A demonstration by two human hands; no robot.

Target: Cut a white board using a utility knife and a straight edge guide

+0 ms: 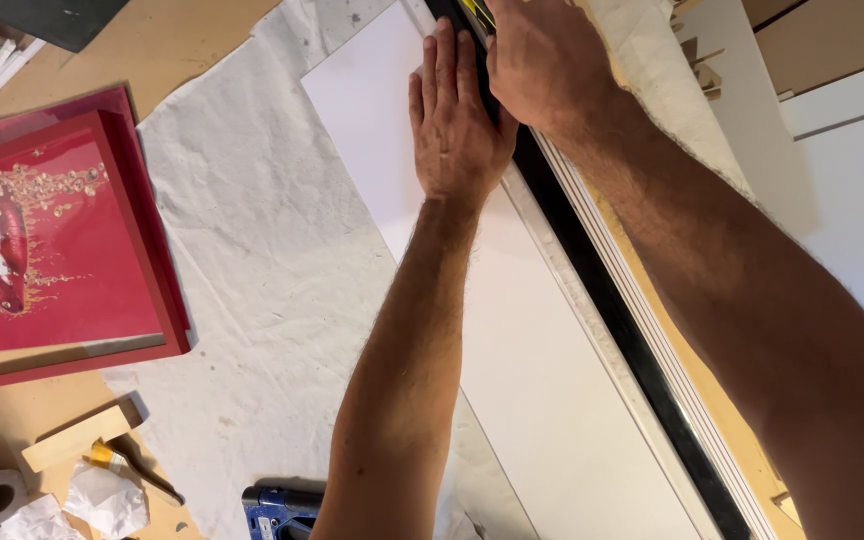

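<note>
Your left hand point(457, 125) lies flat, fingers point(442, 65) extended and together, grasping nothing, pressing the white board point(512, 350) where it meets the long black straightedge point(602, 290). Your right hand point(542, 60) is curled over the far end of the straightedge; it hides something yellow and black near the top edge, and whether those fingers clench it cannot be told. The board lies on a pale cloth point(262, 260), running from the far centre to the near right, with the straightedge along its right edge. Risk: your left fingertips sit just beside the rail, so a slip of the right hand could catch them; uneven pressure could let the board shift. Both forearms reach far, the right crossing above the rail. A red framed picture point(52, 240) rests at left, well apart.
</note>
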